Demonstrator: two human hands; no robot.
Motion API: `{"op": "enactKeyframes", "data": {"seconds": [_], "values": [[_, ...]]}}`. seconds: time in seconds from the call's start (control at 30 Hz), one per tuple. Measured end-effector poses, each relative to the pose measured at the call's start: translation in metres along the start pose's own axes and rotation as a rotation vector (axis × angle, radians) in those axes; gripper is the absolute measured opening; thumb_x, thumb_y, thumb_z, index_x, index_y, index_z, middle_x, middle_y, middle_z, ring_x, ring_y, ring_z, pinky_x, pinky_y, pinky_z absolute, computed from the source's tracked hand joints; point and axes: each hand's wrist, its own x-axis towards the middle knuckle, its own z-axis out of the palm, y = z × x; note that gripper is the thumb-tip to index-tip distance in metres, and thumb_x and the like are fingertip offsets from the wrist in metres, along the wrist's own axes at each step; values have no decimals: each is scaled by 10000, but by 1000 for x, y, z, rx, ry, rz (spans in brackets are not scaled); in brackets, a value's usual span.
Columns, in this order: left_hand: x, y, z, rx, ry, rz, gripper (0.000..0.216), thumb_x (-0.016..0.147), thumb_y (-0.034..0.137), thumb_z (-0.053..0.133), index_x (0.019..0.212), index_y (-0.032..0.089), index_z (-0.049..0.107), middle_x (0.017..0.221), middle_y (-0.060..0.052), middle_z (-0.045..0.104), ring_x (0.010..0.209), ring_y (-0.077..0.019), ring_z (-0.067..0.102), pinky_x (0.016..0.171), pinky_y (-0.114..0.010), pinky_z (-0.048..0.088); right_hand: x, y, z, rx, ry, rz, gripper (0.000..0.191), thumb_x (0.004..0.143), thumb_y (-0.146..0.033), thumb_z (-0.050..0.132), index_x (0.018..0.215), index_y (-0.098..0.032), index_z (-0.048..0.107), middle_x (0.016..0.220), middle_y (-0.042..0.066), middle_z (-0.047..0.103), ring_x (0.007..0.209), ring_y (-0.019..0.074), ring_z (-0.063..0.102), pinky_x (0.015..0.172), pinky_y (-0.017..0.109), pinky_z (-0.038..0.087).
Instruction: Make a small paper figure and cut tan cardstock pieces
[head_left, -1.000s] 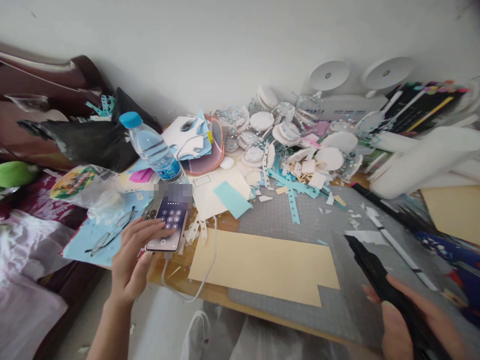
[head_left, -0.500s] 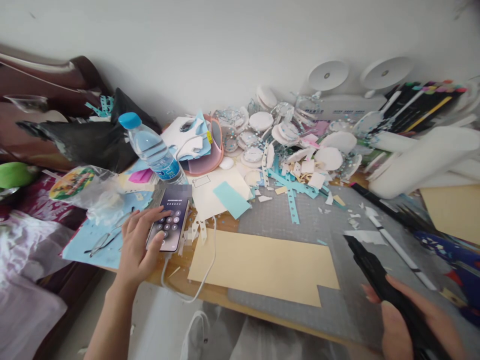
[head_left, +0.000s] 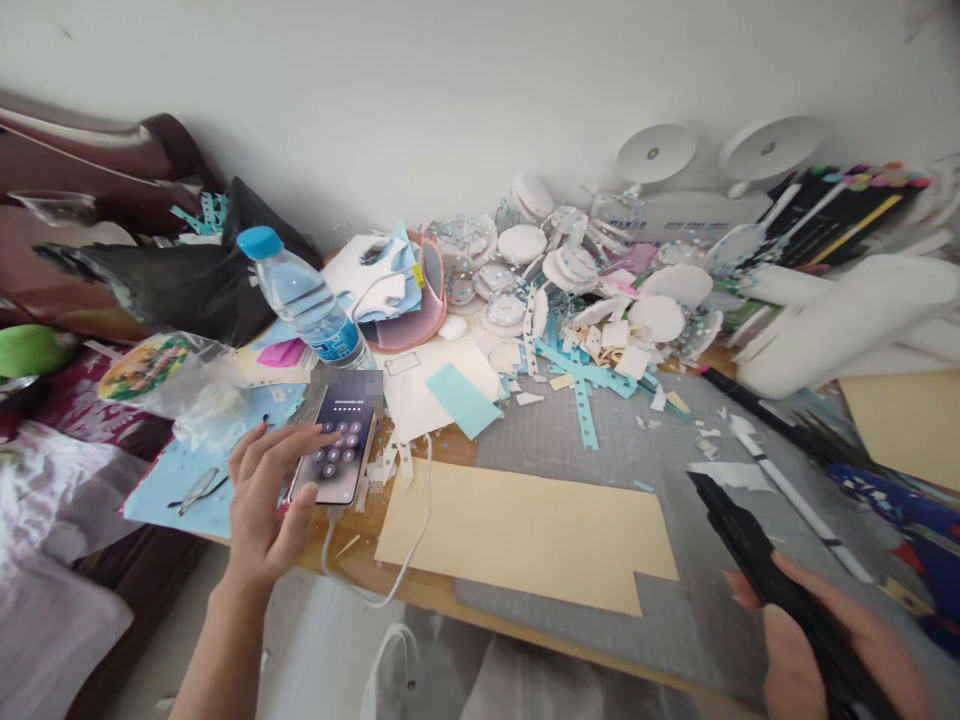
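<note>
My left hand (head_left: 264,498) reaches over a smartphone (head_left: 336,450) that lies on the left part of the desk. Its screen shows a number keypad. The fingers are spread, one fingertip touches the screen and the thumb rests by the phone's lower edge. A white cable (head_left: 409,540) runs from the phone over the desk edge. My right hand (head_left: 814,650) at the lower right is closed around a long black tool (head_left: 739,535) that points up and left over the grey cutting mat (head_left: 585,440). A tan card sheet (head_left: 525,530) lies on the mat.
A water bottle (head_left: 304,298) with a blue cap stands behind the phone. Glasses (head_left: 201,486) lie on blue paper at the left. A heap of white discs and turquoise paper scraps (head_left: 577,300) fills the back of the desk. White rolls (head_left: 847,320) and markers (head_left: 847,205) sit at the right.
My left hand has shifted a little on the phone, fingers moving over the keypad. The phone has slid slightly left. My right hand and the black tool have stayed put.
</note>
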Motion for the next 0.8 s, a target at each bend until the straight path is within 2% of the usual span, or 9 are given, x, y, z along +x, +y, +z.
{"op": "enactKeyframes", "data": {"seconds": [0.13, 0.3, 0.4, 0.57, 0.67, 0.73, 0.8], "values": [[0, 1, -1, 9, 24, -27, 345, 950, 320, 387, 1250, 227, 530, 1112, -125, 691, 1158, -328, 571, 1131, -611, 274, 0, 13, -2, -51, -49, -61, 188, 790, -394, 620, 939, -291, 671, 929, 117, 736, 1037, 399, 650, 978, 565, 477], [-2, 1, -1, 10, 55, -63, 325, 963, 330, 373, 1216, 227, 550, 1120, -127, 676, 1151, -322, 579, 1130, -619, 270, 1, 8, -1, -108, -21, -23, 207, 806, -366, 619, 989, -284, 673, 901, 95, 739, 1019, 381, 662, 887, 526, 540], [-4, 1, 0, 5, 51, -84, 348, 969, 340, 365, 1263, 237, 521, 1111, -118, 689, 1167, -319, 579, 1140, -612, 261, 1, 4, 0, -97, -3, -81, 182, 812, -363, 608, 955, -272, 673, 897, 98, 736, 1037, 385, 659, 852, 515, 559], [-5, 1, 1, -13, 92, -176, 382, 977, 377, 373, 1298, 214, 501, 1109, -110, 715, 1165, -326, 617, 1163, -603, 248, 1, 10, -1, -99, -27, -166, 202, 844, -365, 584, 1003, -257, 644, 884, 107, 728, 936, 368, 683, 815, 512, 561], [-7, -1, 2, -47, 118, -177, 375, 976, 376, 382, 1294, 218, 501, 1101, -95, 714, 1114, -325, 646, 1150, -608, 266, 1, 15, -2, -134, -76, -235, 206, 875, -393, 537, 982, -248, 637, 963, 135, 721, 1019, 377, 658, 856, 530, 534], [-9, -3, 2, -79, 131, -147, 363, 973, 368, 385, 1282, 222, 507, 1072, -78, 722, 1052, -315, 667, 1141, -610, 280, 0, 14, -2, -179, -71, -222, 239, 886, -410, 522, 1018, -245, 635, 1005, 146, 708, 1080, 386, 628, 899, 553, 504], [-12, -5, 2, -97, 112, -112, 361, 965, 376, 392, 1264, 217, 517, 1044, -72, 733, 1017, -312, 674, 1134, -613, 291, -2, 11, 0, -177, -26, -177, 268, 896, -425, 506, 1067, -254, 622, 967, 136, 701, 1045, 389, 630, 913, 572, 485]]}}
